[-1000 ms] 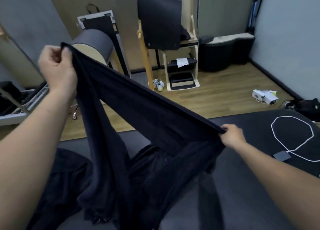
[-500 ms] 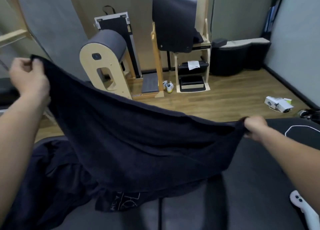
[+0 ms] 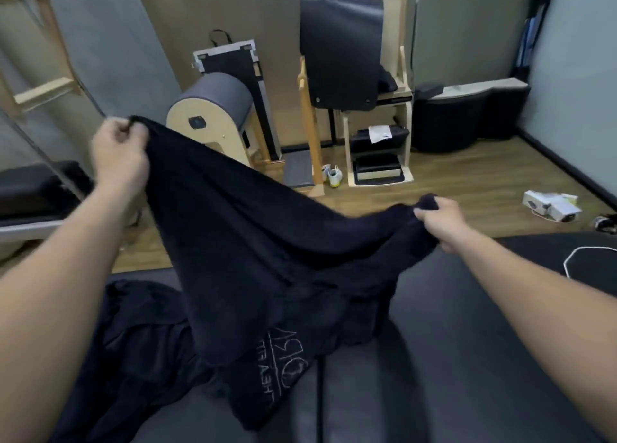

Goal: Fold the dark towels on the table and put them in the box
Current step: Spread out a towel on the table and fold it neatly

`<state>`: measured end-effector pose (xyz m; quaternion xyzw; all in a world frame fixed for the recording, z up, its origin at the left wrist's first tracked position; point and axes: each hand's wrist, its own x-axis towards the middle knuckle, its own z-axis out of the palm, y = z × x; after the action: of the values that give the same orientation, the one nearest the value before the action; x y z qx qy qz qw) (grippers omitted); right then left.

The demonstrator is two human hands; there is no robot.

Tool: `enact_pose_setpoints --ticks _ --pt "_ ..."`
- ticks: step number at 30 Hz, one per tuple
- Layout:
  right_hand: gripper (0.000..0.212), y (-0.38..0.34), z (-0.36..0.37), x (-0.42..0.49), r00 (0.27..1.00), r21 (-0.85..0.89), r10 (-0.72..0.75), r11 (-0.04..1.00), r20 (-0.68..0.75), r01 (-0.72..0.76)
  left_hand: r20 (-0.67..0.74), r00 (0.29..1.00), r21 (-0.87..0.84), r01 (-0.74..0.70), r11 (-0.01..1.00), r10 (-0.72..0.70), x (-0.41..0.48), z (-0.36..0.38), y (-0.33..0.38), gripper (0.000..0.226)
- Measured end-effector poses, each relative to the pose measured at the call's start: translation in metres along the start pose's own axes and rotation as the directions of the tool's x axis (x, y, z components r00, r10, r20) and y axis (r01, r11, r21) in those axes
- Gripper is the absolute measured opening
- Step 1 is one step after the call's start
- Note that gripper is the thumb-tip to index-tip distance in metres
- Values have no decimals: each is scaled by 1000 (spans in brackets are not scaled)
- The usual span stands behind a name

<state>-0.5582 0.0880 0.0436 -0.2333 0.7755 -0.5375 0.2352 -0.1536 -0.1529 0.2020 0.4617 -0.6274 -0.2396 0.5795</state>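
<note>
- Head view: the left hand, in the upper left of the frame, is curled, with thumb and fingers pinching one corner of a dark towel
- The right hand, right of centre and lower than the left, grips the towel's other top corner, which is bunched in its closed fingers
- The towel hangs between the two hands; its top edge slopes down from left to right, and its lower part drapes to the centre of the frame, over the cloth below
- In the lower left a heap of more dark towels lies crumpled on the dark padded worktop; one piece at lower centre bears pale printed lettering, too blurred to read
- At the right edge a white cable loops on the worktop
- Beyond the worktop, on the wooden floor: a barrel with a grey pad at upper centre, a wooden stand hung with a dark mat, a pair of white shoes by its foot, and a white device at the right
</note>
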Motion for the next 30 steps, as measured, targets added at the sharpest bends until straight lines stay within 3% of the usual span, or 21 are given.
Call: enact_pose_setpoints --ticks 1,5,6,8,10,11,12,14,15,16,18,19,21,23,24,25,26,27,28,30 --pt "13 -16 8 -7 992 7 -115 993 54 114 141 990 -7 19 1000 -18 -33 19 37 19" --pt "15 -107 23 -23 867 103 -432 902 249 420 396 916 -45 98 994 -72 -100 71 68 19" --pt "16 -128 28 -32 812 118 -494 867 311 483 490 871 -20 61 998 -44 -114 84 74 18" --pt "18 -164 35 -52 666 124 -600 777 444 617 669 743 -24 -12 1000 25 -136 102 94 41" --pt "18 -185 34 -55 592 -23 -589 698 550 715 793 605 64 -191 980 66 -135 107 100 59" --pt "17 -183 27 -44 603 -189 -544 632 583 752 843 537 199 -355 913 25 -127 99 99 69" --pt "17 -176 15 -28 639 -389 -496 519 588 761 867 495 351 -540 765 -49 -114 88 92 82" --pt "21 -151 -25 15 760 -700 -396 316 515 640 830 495 557 -766 322 -257 -81 48 73 101" --pt "23 -136 -51 38 845 -812 -331 280 419 512 762 533 620 -764 179 -367 -67 23 64 105" --pt "22 -121 -80 59 919 -892 -266 272 291 361 690 585 683 -721 116 -426 -50 -7 52 103" --pt "15 -93 -143 95 980 -957 -177 255 92 136 513 751 841 -536 71 -417 -2 -71 16 93" --pt "13 -81 -172 109 989 -968 -142 244 30 65 447 814 890 -446 94 -372 34 -105 -20 95" --pt "15 -66 -218 137 987 -956 -130 288 -94 -53 426 833 904 -376 203 -353 89 -153 -65 99" --pt "16 -74 -247 160 971 -880 -164 468 -175 -79 344 870 908 -213 361 -353 107 -163 -52 61" --pt "17 -80 -254 171 963 -759 -180 650 -200 -36 279 899 852 -71 518 -337 98 -152 -21 42" --pt "21 -103 -248 159 965 -597 -149 803 -217 -10 294 937 765 -114 633 -186 90 -140 11 32" --pt "25 -121 -235 151 969 -306 -78 952 -236 2 215 973 672 -89 735 -79 88 -124 28 30" --pt "23 -139 -218 144 978 -16 -3 1000 -210 0 148 987 576 -35 816 -62 81 -108 45 35" --pt "22 -156 -198 135 988 260 54 965 -146 -15 68 986 402 110 909 -149 76 -87 56 41" --pt "35 -187 -159 118 997 502 33 865 -63 3 64 962 140 253 957 -264 67 -45 70 40"
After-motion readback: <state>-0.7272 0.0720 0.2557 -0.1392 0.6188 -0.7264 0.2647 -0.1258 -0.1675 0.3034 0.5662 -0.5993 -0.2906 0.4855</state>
